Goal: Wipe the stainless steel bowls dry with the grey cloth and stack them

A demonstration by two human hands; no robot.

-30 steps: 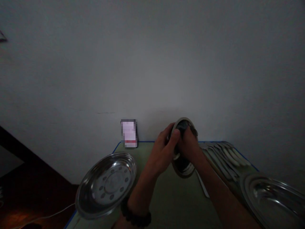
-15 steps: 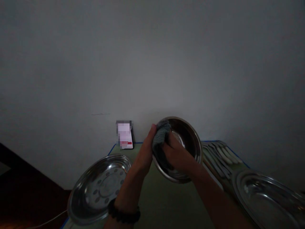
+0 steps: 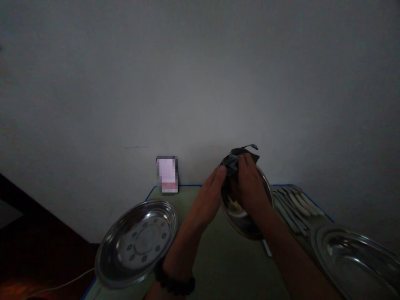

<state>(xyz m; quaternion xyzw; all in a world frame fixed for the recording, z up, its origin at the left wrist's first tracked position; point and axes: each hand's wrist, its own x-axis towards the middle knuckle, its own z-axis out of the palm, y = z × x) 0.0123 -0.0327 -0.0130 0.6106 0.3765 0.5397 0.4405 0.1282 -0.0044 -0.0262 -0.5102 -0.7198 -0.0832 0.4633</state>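
Observation:
A small steel bowl [image 3: 243, 221] is held up above the green table, tilted toward me. My left hand [image 3: 208, 200] grips its left rim, fingers curled over the edge. My right hand [image 3: 250, 187] presses a dark grey cloth [image 3: 238, 157] against the bowl's upper inside, and the cloth's corner sticks up past the rim. A dark bead bracelet [image 3: 175, 283] sits on my left wrist.
A wide steel dish [image 3: 137, 241] with dimples lies at the table's left edge. Another steel dish [image 3: 353, 258] lies at the right. Several spoons [image 3: 293, 204] lie in a row behind it. A small card [image 3: 168, 175] leans against the grey wall. A white cable [image 3: 56, 285] runs off left.
The bowl has turned and tilted in my hands. The cloth moved from the bowl's left rim up to its top edge, with my right hand following it.

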